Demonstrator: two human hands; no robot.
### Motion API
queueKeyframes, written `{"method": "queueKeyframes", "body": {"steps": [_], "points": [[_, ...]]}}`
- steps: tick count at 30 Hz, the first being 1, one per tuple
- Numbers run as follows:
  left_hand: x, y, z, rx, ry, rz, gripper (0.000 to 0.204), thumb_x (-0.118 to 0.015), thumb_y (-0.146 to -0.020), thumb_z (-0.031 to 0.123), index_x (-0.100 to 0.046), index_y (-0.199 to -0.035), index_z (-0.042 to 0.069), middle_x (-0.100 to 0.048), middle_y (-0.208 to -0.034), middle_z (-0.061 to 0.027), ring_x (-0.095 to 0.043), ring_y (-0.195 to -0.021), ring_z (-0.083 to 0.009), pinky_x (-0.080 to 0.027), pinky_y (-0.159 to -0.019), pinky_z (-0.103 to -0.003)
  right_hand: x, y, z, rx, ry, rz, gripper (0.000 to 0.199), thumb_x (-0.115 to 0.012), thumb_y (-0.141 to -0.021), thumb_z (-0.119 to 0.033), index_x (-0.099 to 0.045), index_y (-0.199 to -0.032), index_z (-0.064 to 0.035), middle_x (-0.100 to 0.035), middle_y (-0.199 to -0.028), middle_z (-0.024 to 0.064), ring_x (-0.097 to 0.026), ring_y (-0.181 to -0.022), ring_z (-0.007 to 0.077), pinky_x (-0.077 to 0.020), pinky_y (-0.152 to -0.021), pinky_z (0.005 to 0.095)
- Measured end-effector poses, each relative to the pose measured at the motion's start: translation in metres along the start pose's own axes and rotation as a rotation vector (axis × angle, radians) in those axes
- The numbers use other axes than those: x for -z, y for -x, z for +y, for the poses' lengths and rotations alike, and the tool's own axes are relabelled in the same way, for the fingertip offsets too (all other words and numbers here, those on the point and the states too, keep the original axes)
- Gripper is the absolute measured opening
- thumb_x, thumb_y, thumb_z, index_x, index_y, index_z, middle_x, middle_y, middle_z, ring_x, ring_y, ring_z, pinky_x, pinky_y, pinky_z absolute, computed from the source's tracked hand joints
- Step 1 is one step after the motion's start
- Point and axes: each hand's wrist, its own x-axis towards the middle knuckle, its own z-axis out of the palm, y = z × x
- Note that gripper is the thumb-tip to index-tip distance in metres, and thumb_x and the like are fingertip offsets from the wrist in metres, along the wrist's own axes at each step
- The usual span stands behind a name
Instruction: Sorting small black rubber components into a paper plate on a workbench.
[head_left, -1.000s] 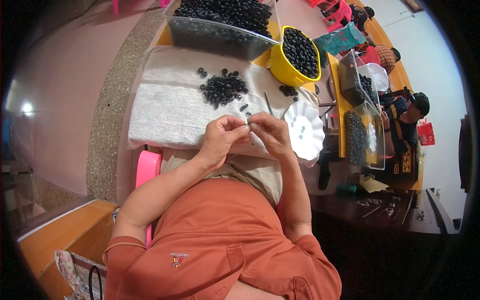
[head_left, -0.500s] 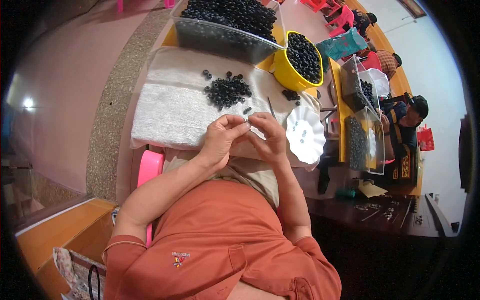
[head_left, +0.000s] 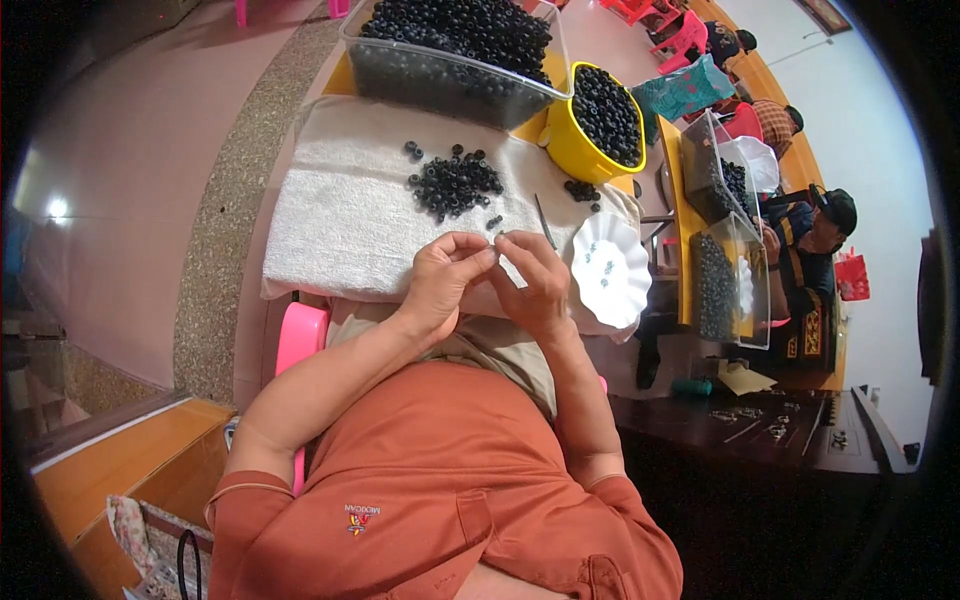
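Observation:
My left hand (head_left: 440,280) and my right hand (head_left: 535,285) meet at their fingertips above the near part of a white towel (head_left: 340,205). Both are closed in a pinch around something tiny that the fingers mostly hide. Just beyond them lie a few loose small black ring-shaped pieces (head_left: 494,222), with a larger pile of the same black pieces (head_left: 455,186) farther back. A thin dark pointed tool (head_left: 545,220) rests right of the fingertips. Beside my right hand is a white scalloped plate (head_left: 625,300) carrying several tiny greenish bits (head_left: 607,268).
Behind the towel stands a clear plastic bin (head_left: 440,80) full of black pieces. A yellow tub (head_left: 570,150) of them is at its right, with a small cluster (head_left: 582,192) in front. Farther right, a person (head_left: 805,235) sits at another table with clear bins (head_left: 715,285).
My right hand's fingers have shifted slightly and curled nearer to the left fingertips. The left hand and the things on the towel look the same.

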Motion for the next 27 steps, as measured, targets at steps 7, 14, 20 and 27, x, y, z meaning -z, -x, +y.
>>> {"method": "queueKeyframes", "body": {"steps": [7, 14, 20, 27], "points": [[-0.0004, 0.0004, -0.0008, -0.001, -0.039, 0.002, 0.012, -0.068, -0.087, 0.003, -0.061, -0.097, 0.005, -0.064, -0.088, -0.0017, -0.06, -0.078, -0.0089, -0.051, -0.071, -0.022, 0.0019, -0.005, -0.0022, 0.102, 0.031, -0.001, 0.033, -0.074, -0.069, 0.002, -0.067, -0.101, -0.0011, -0.065, -0.086, 0.0122, -0.065, -0.079, 0.0291, -0.0534, -0.067, 0.0352], [-0.0022, 0.0012, -0.0011, -0.007, -0.068, 0.003, 0.01, -0.067, -0.088, 0.003, -0.061, -0.095, 0.006, -0.065, -0.086, -0.0011, -0.061, -0.075, -0.0079, -0.051, -0.068, -0.02, 0.0026, -0.0043, -0.0079, 0.019, 0.013, 0.021, 0.041, -0.072, -0.07, 0.004, -0.064, -0.111, -0.0001, -0.065, -0.085, 0.0144, -0.064, -0.076, 0.0299, -0.0525, -0.065, 0.0357], [-0.0017, 0.0018, -0.0019, -0.011, -0.116, -0.015, 0.009, -0.067, -0.088, 0.003, -0.061, -0.095, 0.006, -0.065, -0.087, -0.0016, -0.06, -0.076, -0.0071, -0.051, -0.068, -0.02, 0.0017, -0.0041, -0.0042, 0.098, 0.025, -0.004, 0.051, -0.072, -0.07, 0.004, -0.059, -0.119, 0.0002, -0.064, -0.082, 0.0148, -0.063, -0.073, 0.0298, -0.051, -0.062, 0.0368], [-0.0006, -0.0012, -0.0011, -0.019, -0.099, -0.008, 0.009, -0.065, -0.089, 0.003, -0.06, -0.096, 0.004, -0.065, -0.09, -0.0036, -0.061, -0.08, -0.0095, -0.051, -0.071, -0.023, 0.0034, -0.0028, -0.0018, -0.024, -0.042, -0.034, 0.041, -0.072, -0.07, 0.003, -0.063, -0.109, -0.0034, -0.065, -0.088, 0.0138, -0.065, -0.076, 0.0286, -0.0531, -0.065, 0.0348]]}}
